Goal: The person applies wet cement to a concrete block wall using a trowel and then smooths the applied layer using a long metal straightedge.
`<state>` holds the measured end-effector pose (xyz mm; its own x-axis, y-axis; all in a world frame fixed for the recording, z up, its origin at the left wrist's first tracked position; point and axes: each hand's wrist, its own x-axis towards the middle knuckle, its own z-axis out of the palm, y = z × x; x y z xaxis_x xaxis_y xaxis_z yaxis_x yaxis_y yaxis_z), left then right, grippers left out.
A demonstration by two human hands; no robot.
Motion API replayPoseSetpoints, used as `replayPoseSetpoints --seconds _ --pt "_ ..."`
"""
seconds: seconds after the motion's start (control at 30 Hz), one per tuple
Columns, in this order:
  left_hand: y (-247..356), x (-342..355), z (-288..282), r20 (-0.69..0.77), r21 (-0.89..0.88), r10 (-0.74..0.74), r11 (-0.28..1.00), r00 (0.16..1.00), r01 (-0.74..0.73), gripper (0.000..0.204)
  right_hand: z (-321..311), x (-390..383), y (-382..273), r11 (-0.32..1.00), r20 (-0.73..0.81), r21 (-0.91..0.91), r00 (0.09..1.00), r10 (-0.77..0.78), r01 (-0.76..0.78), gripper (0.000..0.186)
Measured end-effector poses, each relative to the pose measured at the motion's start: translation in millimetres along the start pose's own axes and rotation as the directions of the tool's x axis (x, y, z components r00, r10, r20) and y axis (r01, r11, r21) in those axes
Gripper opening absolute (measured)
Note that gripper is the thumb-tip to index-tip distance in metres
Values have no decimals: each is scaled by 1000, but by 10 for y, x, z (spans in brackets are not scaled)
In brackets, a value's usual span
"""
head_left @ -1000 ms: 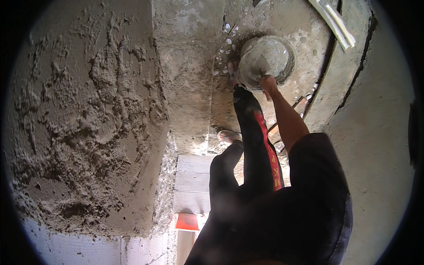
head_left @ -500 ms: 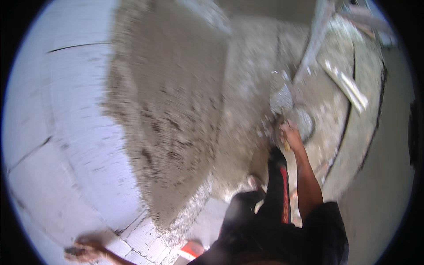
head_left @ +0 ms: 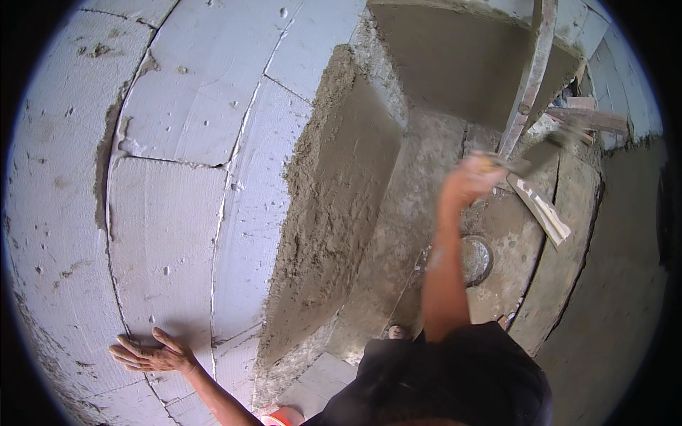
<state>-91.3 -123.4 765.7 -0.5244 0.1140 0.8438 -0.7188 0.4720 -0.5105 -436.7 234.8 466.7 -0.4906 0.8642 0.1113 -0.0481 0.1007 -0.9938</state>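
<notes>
My left hand (head_left: 158,355) rests on the white block wall (head_left: 170,192) at the lower left, fingers spread. In my right hand (head_left: 472,177), raised over the floor at right of centre, is the handle of a trowel (head_left: 541,155). Its blade points up and to the right and is smeared by motion; I cannot tell whether mortar lies on it. Wet grey mortar (head_left: 348,170) covers a long patch beside the bare blocks, rough along its left edge and smoother to the right. A round container (head_left: 476,260) stands below the right hand, partly beside the forearm.
An upright wooden plank (head_left: 529,78) stands at the upper right, near the right hand. On the floor lies a pale broken strip (head_left: 540,209). Wood scraps (head_left: 590,119) are piled in the far right corner. A red-orange bucket (head_left: 283,417) shows at the bottom edge.
My right hand has lifted the trowel from beside the round container, up and to the right. My left hand now lies against the blocks. The view has shifted, showing more wall.
</notes>
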Motion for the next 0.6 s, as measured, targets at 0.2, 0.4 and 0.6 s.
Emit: replayPoseSetpoints --seconds 0.2,0.4,0.6 --pt "-122 -57 -29 16 28 46 999 999 -46 74 -279 -1372 14 965 913 -203 388 124 169 36" --pt "-159 -14 1 4 28 34 999 999 -34 75 564 -1293 530 856 751 -187 492 441 -482 29" --pt "-16 -29 59 -22 -61 19 998 1000 -20 72 1561 -1062 779 946 859 -121 446 251 -301 23"
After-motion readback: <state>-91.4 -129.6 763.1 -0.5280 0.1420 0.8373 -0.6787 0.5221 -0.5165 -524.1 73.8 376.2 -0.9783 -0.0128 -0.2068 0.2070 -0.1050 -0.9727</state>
